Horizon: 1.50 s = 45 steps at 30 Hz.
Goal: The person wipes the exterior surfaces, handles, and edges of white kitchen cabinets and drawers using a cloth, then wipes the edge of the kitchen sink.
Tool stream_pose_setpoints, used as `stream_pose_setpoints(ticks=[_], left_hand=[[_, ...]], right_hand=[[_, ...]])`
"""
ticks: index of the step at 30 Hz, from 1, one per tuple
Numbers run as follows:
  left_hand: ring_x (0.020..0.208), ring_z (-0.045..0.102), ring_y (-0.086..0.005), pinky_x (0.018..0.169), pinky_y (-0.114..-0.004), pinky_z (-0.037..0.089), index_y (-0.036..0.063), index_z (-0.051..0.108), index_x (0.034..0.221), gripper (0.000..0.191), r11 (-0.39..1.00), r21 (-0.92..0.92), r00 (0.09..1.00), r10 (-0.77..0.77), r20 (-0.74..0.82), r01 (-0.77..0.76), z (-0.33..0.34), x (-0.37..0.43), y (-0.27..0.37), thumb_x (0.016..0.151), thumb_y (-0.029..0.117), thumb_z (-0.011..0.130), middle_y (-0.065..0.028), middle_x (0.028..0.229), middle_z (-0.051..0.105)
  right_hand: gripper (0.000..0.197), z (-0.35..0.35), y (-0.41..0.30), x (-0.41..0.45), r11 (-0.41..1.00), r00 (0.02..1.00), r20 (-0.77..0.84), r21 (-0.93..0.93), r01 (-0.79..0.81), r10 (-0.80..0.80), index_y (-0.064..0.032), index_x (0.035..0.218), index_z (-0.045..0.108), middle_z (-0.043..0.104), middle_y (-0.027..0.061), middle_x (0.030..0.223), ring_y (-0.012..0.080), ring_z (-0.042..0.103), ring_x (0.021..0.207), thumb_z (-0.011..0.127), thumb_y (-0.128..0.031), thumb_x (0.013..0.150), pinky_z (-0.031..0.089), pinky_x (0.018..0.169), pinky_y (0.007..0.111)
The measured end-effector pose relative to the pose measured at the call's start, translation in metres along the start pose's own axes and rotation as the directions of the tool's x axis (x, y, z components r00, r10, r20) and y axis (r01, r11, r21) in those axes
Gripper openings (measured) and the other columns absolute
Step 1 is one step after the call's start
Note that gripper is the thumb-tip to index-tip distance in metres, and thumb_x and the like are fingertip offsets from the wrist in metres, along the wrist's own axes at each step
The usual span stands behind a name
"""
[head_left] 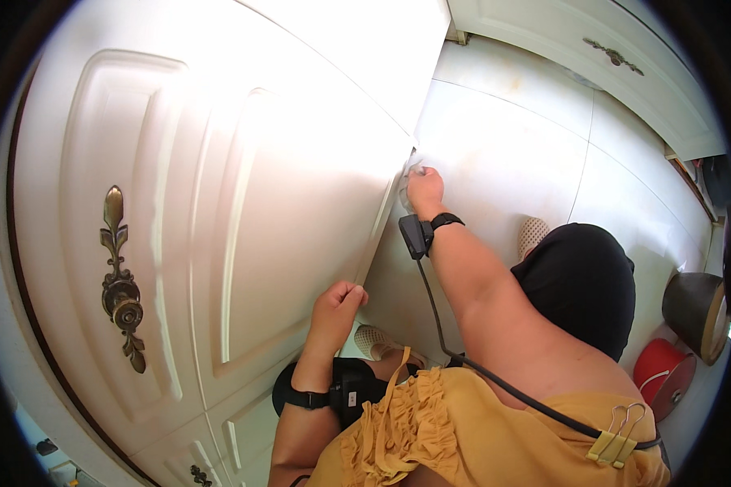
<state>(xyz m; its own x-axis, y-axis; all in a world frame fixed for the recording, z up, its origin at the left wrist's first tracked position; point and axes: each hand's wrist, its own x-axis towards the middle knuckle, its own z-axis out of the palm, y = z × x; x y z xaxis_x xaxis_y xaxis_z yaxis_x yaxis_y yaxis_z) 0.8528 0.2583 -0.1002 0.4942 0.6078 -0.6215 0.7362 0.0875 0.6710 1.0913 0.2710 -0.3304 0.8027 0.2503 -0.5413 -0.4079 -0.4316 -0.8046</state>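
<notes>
My right hand [425, 185] reaches out low beside the edge of a white cabinet door [292, 201], its fingers closed on a thin whitish cloth or sheet [406, 193] that hangs against the door edge. Part of that sheet is hidden by the hand. My left hand [339, 304] is a loose fist near the lower edge of the same door, with nothing visible in it. An ornate bronze-coloured handle [122, 298] is fixed on a door panel at the left. Both wrists wear black straps with small black devices; a cable runs from the right one.
Light floor tiles [505, 134] lie between the cabinets. At the upper right is a white drawer front [664, 91] with an ornate handle [614, 56]. A dark pot-like container [688, 310] and a red container [661, 371] stand at the right.
</notes>
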Motion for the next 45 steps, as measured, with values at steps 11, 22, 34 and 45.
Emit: stream_pose_setpoints(ticks=[11,22,34,45], left_hand=[[0.079,0.056,-0.0104,0.077,-0.027,0.046,0.0011,0.064,0.083,0.022,0.999,0.039,1.000,-0.009,-0.001,0.009,0.002,0.000,-0.005,0.095,0.018,0.056,-0.0014,0.079,0.063],[0.077,0.055,-0.0093,0.074,-0.026,0.046,0.0014,0.064,0.085,0.022,1.000,-0.007,0.999,0.027,0.032,-0.026,0.002,0.001,-0.010,0.096,0.018,0.055,-0.0009,0.080,0.062],[0.074,0.054,-0.0087,0.072,-0.024,0.044,0.0012,0.062,0.081,0.023,0.998,0.050,0.999,0.044,0.010,-0.044,0.006,-0.004,-0.005,0.095,0.018,0.055,-0.0006,0.076,0.061],[0.072,0.054,-0.0075,0.070,-0.024,0.045,0.0033,0.063,0.083,0.023,0.994,0.095,0.998,0.055,0.016,-0.057,0.006,0.005,-0.009,0.096,0.021,0.056,0.0011,0.077,0.061]], right_hand=[[0.033,-0.023,-0.069,0.012,0.986,0.993,-0.038,0.124,0.112,-0.108,-0.0001,0.111,0.064,0.068,0.0206,0.101,0.0377,0.064,0.096,0.060,-0.025,0.090,0.049,0.085,0.042],[0.018,-0.038,-0.148,-0.045,0.821,0.849,-0.251,0.236,0.520,-0.465,0.0014,0.098,0.066,0.065,0.0177,0.105,0.0358,0.061,0.098,0.065,-0.012,0.086,0.049,0.087,0.040],[0.016,-0.068,-0.243,-0.129,0.246,0.308,-0.359,0.207,0.947,-0.881,-0.0058,0.100,0.067,0.066,0.0110,0.101,0.0310,0.060,0.100,0.064,-0.003,0.084,0.048,0.089,0.037],[0.024,-0.030,-0.124,-0.029,0.834,0.822,-0.259,0.091,0.544,-0.508,0.0022,0.103,0.060,0.060,0.0213,0.103,0.0394,0.056,0.099,0.061,-0.017,0.089,0.046,0.088,0.045]])
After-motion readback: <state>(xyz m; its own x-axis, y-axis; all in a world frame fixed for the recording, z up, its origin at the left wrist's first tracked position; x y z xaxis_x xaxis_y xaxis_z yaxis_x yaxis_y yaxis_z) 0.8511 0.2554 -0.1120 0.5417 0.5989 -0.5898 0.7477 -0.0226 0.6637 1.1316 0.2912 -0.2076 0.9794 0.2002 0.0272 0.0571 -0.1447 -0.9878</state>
